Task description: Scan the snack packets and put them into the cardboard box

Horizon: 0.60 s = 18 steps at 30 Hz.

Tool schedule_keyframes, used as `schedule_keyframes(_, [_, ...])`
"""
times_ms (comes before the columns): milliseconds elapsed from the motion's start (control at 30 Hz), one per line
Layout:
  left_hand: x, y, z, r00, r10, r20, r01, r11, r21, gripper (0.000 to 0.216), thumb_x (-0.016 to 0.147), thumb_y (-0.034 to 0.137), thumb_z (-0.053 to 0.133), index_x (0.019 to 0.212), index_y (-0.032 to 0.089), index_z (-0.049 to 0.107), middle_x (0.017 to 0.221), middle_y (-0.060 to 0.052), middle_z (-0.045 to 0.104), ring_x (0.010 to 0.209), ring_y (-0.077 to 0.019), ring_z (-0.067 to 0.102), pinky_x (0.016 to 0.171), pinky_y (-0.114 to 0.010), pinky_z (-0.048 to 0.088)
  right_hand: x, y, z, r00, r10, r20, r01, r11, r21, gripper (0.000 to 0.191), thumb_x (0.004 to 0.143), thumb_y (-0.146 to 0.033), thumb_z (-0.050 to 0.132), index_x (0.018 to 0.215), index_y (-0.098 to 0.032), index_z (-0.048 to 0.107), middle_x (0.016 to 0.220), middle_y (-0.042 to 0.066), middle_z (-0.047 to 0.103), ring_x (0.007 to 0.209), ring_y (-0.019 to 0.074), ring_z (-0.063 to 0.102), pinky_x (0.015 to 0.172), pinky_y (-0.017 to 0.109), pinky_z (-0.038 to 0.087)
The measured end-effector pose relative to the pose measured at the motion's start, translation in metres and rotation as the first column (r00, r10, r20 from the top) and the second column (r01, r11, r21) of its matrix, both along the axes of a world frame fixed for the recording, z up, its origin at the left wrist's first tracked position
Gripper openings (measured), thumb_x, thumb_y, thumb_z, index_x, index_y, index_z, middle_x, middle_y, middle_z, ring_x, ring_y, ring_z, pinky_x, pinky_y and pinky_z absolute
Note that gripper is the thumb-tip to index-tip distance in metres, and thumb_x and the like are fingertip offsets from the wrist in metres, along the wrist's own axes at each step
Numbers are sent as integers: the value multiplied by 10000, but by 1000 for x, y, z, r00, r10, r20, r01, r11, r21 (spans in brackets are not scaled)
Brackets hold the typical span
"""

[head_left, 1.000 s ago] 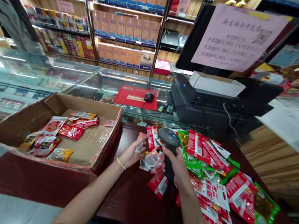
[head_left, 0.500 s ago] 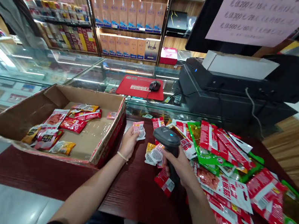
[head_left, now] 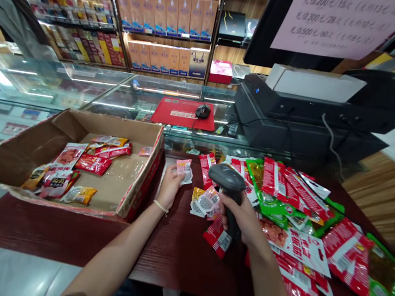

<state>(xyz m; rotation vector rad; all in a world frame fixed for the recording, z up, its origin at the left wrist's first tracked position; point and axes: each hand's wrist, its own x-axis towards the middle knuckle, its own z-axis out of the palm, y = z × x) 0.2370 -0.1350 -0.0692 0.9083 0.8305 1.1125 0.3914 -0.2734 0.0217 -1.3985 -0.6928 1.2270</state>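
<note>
My left hand point(head_left: 170, 184) pinches a small pink-and-clear snack packet point(head_left: 184, 170) by its edge, just right of the cardboard box. Wrapped round the handle of a black barcode scanner point(head_left: 228, 179) is my right hand point(head_left: 242, 217). The scanner's head points left, toward the packet. Below it on the dark red table lie several small pink and yellow packets point(head_left: 203, 202) and a red packet point(head_left: 218, 236). To the right spreads a heap of red, white and green snack bags point(head_left: 295, 242). The open cardboard box point(head_left: 139, 178) holds several loose snack packets point(head_left: 93, 164).
Behind the table runs a glass counter point(head_left: 117, 86) with a red mouse pad point(head_left: 166, 110) and a black mouse point(head_left: 202, 111). A monitor point(head_left: 259, 37) and black till equipment point(head_left: 301, 115) stand at right. Another person point(head_left: 21, 2) is at the far left.
The scanner in my right hand has shifted slightly right, and the blue light on its top no longer shows. My left hand keeps the packet in nearly the same place.
</note>
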Motion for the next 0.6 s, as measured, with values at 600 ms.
schedule_keyframes(600, [3, -26, 22, 921, -15, -389, 207, 866, 456, 281, 860, 256, 561, 1104, 275, 700, 1171, -79, 674, 1145, -255, 579, 1061, -449, 382, 1, 3, 8, 997, -9, -77, 13, 998, 57, 379, 712, -479, 746, 786, -233, 468, 523, -68, 530, 365, 99, 463, 317, 207, 385])
